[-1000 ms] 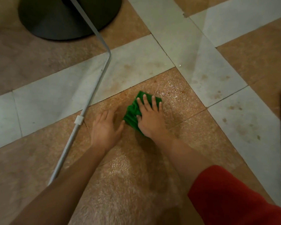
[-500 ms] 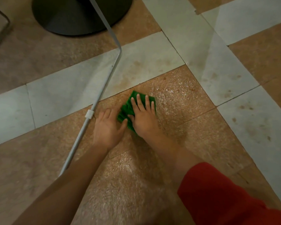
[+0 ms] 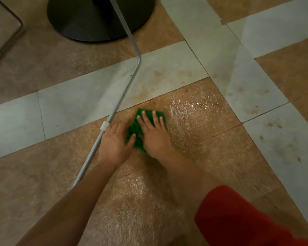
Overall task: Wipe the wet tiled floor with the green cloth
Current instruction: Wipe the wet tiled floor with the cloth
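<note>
The green cloth point(image 3: 134, 129) lies flat on a brown floor tile in the middle of the head view. My right hand point(image 3: 154, 134) presses on it with fingers spread, covering most of it. My left hand point(image 3: 115, 141) rests flat on the tile just left of the cloth, its thumb touching the cloth's edge. A glistening wet patch point(image 3: 190, 112) spreads over the brown tile to the right of the cloth. More wet sheen point(image 3: 132, 197) shows nearer to me, between my forearms.
A bent grey metal tube point(image 3: 122, 96) with a white clip lies on the floor right beside my left hand. A round black base point(image 3: 96, 18) stands at the top. Pale tiles point(image 3: 281, 139) with brown stains run to the right. A second wire frame point(image 3: 11, 34) sits at top left.
My right hand has slid the cloth to the left, toward the metal tube. My left hand now touches the cloth's edge. The wet patch right of the cloth is more exposed.
</note>
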